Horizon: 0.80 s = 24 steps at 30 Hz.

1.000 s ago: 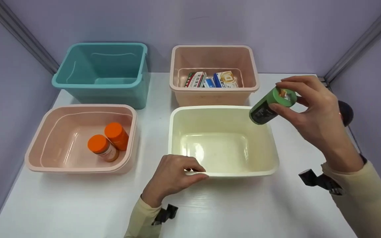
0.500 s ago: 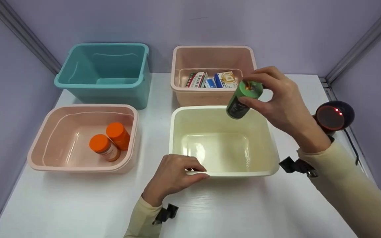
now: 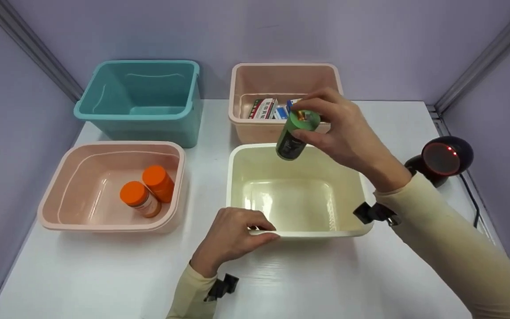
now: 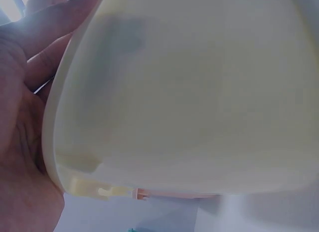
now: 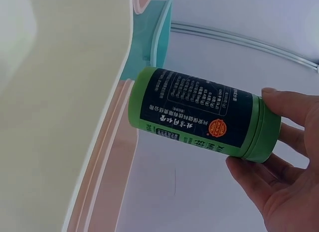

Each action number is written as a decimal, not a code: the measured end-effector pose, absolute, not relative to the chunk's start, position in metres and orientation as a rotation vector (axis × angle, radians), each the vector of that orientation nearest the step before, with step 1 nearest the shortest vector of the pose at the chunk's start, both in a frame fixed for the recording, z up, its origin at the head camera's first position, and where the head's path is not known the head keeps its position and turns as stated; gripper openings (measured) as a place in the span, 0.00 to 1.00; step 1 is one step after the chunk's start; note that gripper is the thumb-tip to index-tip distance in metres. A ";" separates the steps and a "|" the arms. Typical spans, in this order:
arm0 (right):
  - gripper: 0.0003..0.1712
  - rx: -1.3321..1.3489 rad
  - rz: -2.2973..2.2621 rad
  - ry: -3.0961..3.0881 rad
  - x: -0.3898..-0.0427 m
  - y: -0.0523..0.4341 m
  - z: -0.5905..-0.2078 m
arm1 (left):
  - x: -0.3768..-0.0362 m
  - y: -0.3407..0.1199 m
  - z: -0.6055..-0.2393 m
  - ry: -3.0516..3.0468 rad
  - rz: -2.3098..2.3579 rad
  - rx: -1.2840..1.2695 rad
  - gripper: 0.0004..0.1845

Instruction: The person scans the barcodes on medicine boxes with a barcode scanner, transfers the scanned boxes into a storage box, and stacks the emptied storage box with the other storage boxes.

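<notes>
Head view, item one: we log a green bottle (image 3: 293,135) with a dark label, tilted, pinched at its cap end between the curled fingers and thumb of the right hand (image 3: 343,133). It hangs in the air over the far rim of the cream tub (image 3: 301,233), in front of the far pink tub (image 3: 281,71). Right wrist view confirms the grip: fingertips (image 5: 289,105) and thumb close round the cap of the bottle (image 5: 199,112), its base pointing away from the palm.

Item two: the left hand (image 3: 233,235) grips the cream tub's near rim, fingers curled over the edge and thumb beneath; the left wrist view shows the palm (image 4: 22,142) against the tub's outer wall (image 4: 189,92).

Item three: near pink tub (image 3: 60,177), at the bench's left edge, holding two orange-capped bottles (image 3: 146,195) that lie touching.

Item four: teal tub (image 3: 104,115), far left corner.

Item five: small boxes (image 3: 266,108) in the far pink tub.

Item six: a black scanner (image 3: 441,159) with a red light, at the right edge.
</notes>
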State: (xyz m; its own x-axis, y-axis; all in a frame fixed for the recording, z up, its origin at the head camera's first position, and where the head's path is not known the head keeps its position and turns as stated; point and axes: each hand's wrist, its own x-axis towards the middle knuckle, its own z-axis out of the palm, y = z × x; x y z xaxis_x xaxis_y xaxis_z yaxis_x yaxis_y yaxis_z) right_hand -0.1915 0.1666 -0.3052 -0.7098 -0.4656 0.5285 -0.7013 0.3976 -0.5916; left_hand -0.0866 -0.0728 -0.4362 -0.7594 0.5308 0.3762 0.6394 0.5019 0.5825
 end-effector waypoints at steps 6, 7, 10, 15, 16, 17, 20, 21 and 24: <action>0.22 1.098 1.204 -2.400 -0.192 0.146 -0.300 | -0.087 -0.073 -0.436 -2.597 -1.102 -1.014 0.07; 0.23 1.111 1.187 -2.407 -0.192 0.142 -0.299 | -0.087 -0.073 -0.436 -2.599 -1.098 -1.013 0.07; 0.23 1.161 1.134 -2.410 -0.193 0.132 -0.295 | -0.087 -0.072 -0.435 -2.611 -1.081 -1.006 0.08; 0.22 1.235 1.180 -2.410 -0.195 0.113 -0.291 | -0.086 -0.071 -0.434 -2.625 -1.083 -1.004 0.07; 0.22 1.245 1.181 -2.417 -0.195 0.109 -0.290 | -0.086 -0.071 -0.434 -2.626 -1.083 -1.002 0.07; 0.22 1.256 1.187 -2.428 -0.195 0.104 -0.290 | -0.086 -0.071 -0.434 -2.628 -1.083 -1.001 0.07; 0.22 1.295 1.179 -2.479 -0.196 0.087 -0.285 | -0.086 -0.072 -0.432 -2.644 -1.083 -0.988 0.07; 0.22 1.307 1.171 -2.503 -0.195 0.081 -0.284 | -0.086 -0.072 -0.432 -2.653 -1.084 -0.981 0.07; 0.21 1.344 1.146 -2.565 -0.193 0.060 -0.280 | -0.085 -0.072 -0.431 -2.678 -1.079 -0.964 0.07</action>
